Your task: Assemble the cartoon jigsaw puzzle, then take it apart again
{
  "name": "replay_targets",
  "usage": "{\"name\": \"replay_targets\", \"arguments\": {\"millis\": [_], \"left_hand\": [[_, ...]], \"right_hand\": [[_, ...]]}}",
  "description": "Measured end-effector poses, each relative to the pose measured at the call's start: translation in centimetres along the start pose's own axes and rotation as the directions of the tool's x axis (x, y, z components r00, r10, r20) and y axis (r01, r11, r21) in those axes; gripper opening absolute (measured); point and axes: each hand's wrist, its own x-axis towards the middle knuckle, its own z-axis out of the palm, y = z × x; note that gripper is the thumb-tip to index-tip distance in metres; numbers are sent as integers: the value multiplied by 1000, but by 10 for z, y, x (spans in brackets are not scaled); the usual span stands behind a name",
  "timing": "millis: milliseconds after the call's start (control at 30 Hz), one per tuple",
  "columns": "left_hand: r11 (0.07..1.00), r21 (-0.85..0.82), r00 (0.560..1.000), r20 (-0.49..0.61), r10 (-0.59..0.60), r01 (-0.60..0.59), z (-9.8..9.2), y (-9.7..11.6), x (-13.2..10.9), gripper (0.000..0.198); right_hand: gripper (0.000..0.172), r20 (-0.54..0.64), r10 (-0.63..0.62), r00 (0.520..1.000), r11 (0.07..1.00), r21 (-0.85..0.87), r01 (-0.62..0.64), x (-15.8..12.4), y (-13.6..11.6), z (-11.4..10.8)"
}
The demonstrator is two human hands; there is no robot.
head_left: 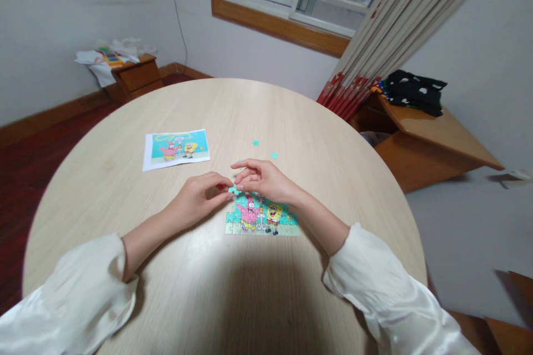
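Observation:
A partly assembled jigsaw puzzle (262, 219) with cartoon figures on a teal ground lies flat on the table. At its upper left corner my left hand (202, 195) has thumb and fingers closed around a small teal puzzle piece (233, 189). My right hand (266, 180) reaches over the puzzle's top edge from the right, covering part of it. Its thumb and lower fingers come together at the same piece, while the index finger stretches out above. Beyond the right hand lie two loose teal puzzle pieces, one farther back (255, 143) and one nearer (274, 155).
A printed picture sheet (179, 148) of the same cartoon scene lies left of the puzzle on the round wooden table (175, 288). Behind stand a small cabinet with papers (137, 75) and, at right, a wooden cabinet (437, 150) with dark cloth on top. A curtain (400, 16) hangs beside the window.

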Motion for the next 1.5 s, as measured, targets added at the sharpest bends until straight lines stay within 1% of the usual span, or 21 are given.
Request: {"name": "replay_targets", "arguments": {"millis": [133, 233, 300, 367, 467, 533, 600, 667, 767, 900, 1000, 1133, 1267, 1367, 1500], "left_hand": [[995, -4, 992, 75, -102, 102, -2, -5, 0, 15], [986, 27, 976, 140, -164, 162, -2, -8, 0, 16], [983, 62, 971, 162, -179, 171, -1, -10, 0, 14], [982, 92, 969, 167, -180, 166, 0, -11, 1, 12], [980, 114, 970, 164, -179, 162, 0, -11, 2, 9], [979, 111, 968, 166, -187, 170, 1, -11, 2, 8], [977, 102, 965, 168, -203, 188, 1, -11, 2, 8], [974, 89, 960, 168, -222, 210, 2, -11, 2, 7], [970, 73, 955, 168, -243, 234, 2, -12, 2, 7], [967, 66, 954, 164, -253, 245, 3, -13, 2, 6], [967, 61, 953, 161, -256, 249, 3, -13, 2, 7], [970, 47, 958, 156, -243, 238, 3, -12, 2, 7], [979, 10, 971, 126, -204, 205, 2, -9, 3, 9], [980, 4, 973, 123, -197, 198, 2, -8, 3, 10], [975, 7, 966, 140, -219, 220, 3, -9, 3, 8]], "right_hand": [[31, -71, -45, 996, 996, -81, 39, 1, 3, -2], [25, -97, -127, 987, 964, -247, 100, -5, 2, -3], [20, -77, -220, 972, 892, -420, 169, -14, 2, -3], [17, -19, -324, 946, 772, -584, 253, -24, 3, -1], [21, 88, -423, 902, 595, -724, 349, -36, 13, 5], [24, 138, -452, 881, 512, -769, 383, -41, 22, 10], [25, 176, -455, 873, 446, -804, 394, -44, 29, 14], [26, 201, -446, 872, 394, -831, 393, -46, 33, 18], [26, 215, -439, 872, 342, -858, 384, -46, 33, 20], [25, 223, -425, 877, 314, -873, 374, -45, 31, 21], [25, 219, -419, 881, 315, -875, 368, -46, 31, 22], [27, 199, -440, 876, 373, -847, 379, -47, 28, 22], [28, 118, -501, 857, 437, -821, 368, -47, 27, 21], [28, 106, -507, 855, 446, -816, 366, -47, 28, 20], [27, 118, -469, 875, 441, -827, 348, -46, 30, 21]]}}
